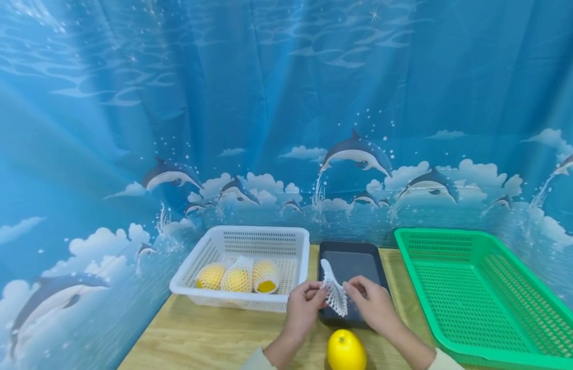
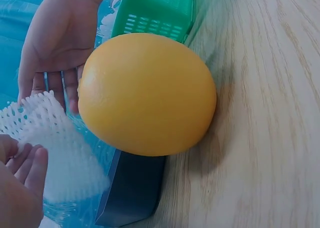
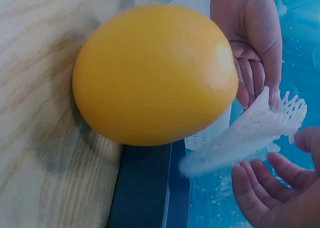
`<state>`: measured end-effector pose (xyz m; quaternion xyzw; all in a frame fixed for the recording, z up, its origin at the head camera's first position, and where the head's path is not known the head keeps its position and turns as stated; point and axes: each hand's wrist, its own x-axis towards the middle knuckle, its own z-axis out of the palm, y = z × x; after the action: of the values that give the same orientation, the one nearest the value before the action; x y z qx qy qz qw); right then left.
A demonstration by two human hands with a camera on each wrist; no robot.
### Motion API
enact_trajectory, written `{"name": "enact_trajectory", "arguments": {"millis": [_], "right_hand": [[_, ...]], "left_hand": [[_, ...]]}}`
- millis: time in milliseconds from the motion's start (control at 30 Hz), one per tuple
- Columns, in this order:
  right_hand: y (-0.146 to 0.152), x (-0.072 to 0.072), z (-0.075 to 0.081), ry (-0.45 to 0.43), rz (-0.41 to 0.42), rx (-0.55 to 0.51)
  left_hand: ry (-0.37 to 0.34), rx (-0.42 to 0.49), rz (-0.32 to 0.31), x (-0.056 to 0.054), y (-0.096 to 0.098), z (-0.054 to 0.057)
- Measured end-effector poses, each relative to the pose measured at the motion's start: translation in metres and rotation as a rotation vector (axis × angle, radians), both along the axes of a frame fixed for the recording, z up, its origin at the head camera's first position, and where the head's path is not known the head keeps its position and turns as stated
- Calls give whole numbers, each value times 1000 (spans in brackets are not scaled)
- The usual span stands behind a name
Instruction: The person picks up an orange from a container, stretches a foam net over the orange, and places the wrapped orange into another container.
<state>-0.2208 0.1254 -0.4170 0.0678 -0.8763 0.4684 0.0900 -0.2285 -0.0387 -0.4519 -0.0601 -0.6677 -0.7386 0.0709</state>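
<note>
Over the dark grey tray [image 1: 353, 257], a white foam fruit net [image 1: 333, 295] is held up, flattened and without fruit in it. My left hand [image 1: 306, 306] pinches its left side between thumb and fingers. At the net's right edge is my right hand [image 1: 371, 303], thumb and forefinger gripping it, the other fingers loosely bent in the right wrist view. A bare, smooth yellow fruit [image 1: 346, 350] rests on the table in front of the tray, between my forearms. Both wrist views show this fruit [image 2: 147, 95] large, partly covering what lies behind.
A white plastic basket [image 1: 295, 252] at the left contains several yellow fruits [image 1: 237, 280] in white foam nets. On the right stands a large green basket [image 1: 466, 288]. Behind the wooden table [image 1: 212, 329] hangs a blue dolphin-print curtain [image 1: 286, 103].
</note>
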Motion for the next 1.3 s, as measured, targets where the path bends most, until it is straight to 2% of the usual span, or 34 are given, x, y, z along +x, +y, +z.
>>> {"name": "enact_trajectory", "arguments": {"millis": [133, 333, 467, 633, 767, 933, 1100, 1200, 1300], "right_hand": [[2, 0, -1, -133, 9, -85], [6, -3, -3, -403, 149, -206], [9, -4, -1, -541, 256, -315], [11, -7, 0, -618, 324, -516], [12, -11, -1, -643, 389, -652], [13, -13, -4, -660, 499, -757], [12, -14, -5, -606, 502, -784], [12, -15, -6, -537, 473, -744], [11, -15, -8, -461, 421, -679]], "left_hand": [[46, -14, 62, 0, 1, 1], [166, -88, 118, 2, 0, 1], [283, -158, 146, 1, 0, -1], [462, -234, 168, 6, 1, 5], [542, -256, 153, 15, 2, 15], [546, -264, 115, 22, 2, 22], [513, -279, 41, 22, 2, 21], [442, -287, -1, 16, 2, 13], [324, -273, -13, 9, 2, 3]]}}
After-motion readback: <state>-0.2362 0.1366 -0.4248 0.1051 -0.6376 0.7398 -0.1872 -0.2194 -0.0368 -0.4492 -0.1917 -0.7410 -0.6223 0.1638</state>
